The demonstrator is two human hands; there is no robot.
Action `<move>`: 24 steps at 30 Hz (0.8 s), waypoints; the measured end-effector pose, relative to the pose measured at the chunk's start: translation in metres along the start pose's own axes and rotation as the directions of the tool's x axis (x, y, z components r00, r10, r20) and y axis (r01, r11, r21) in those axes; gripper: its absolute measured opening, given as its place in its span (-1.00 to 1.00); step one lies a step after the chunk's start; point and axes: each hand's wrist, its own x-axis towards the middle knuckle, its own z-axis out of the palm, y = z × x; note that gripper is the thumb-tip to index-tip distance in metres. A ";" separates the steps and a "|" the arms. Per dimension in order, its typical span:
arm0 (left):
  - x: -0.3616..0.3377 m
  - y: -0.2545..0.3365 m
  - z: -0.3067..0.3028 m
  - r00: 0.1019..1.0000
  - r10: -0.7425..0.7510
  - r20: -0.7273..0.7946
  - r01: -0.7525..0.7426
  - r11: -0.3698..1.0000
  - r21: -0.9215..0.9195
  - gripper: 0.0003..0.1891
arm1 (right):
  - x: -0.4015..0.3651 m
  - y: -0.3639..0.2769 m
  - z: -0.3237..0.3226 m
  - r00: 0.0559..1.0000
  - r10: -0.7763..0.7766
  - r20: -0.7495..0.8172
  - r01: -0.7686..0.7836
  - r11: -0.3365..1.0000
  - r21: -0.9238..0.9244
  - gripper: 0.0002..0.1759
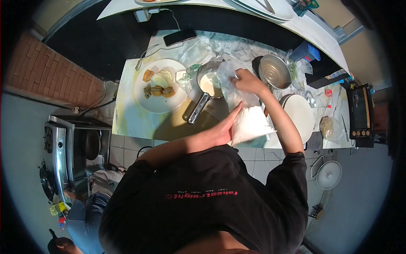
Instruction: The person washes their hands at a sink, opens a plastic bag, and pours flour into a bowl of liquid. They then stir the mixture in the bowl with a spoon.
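I find the bag of white powder (252, 127) at 4 o'clock from the pan (206, 71), masking its 3 o'clock rim; axis 11-to-5, neck toward 11. The right hand (248, 81) pinches film, fingers closed; the left hand (224, 128) braces, fingertips hidden, closure indeterminable.

Along the front left of the worktop (131, 127), a bare strip left a low way in, bounded behind by the food plate (146, 101). The saucepan (208, 67) narrowed it, its handle (198, 109) jutting toward the front edge. The held plastic bag (251, 123) blocked the front middle, while the white plate (299, 116) and metal bowl (275, 71) crowded the right side.
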 end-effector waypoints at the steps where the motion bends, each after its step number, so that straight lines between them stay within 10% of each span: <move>1: 0.000 -0.001 0.000 1.000 0.002 -0.002 -0.002 1.000 -0.003 -0.25 | 0.002 0.003 0.002 1.000 -0.002 0.004 0.002 1.000 0.000 -0.55; 24: 0.004 -0.008 0.002 1.000 0.022 -0.017 -0.021 0.999 0.050 -0.24 | -0.006 -0.021 -0.006 0.978 0.175 0.111 -0.203 0.918 0.342 -0.41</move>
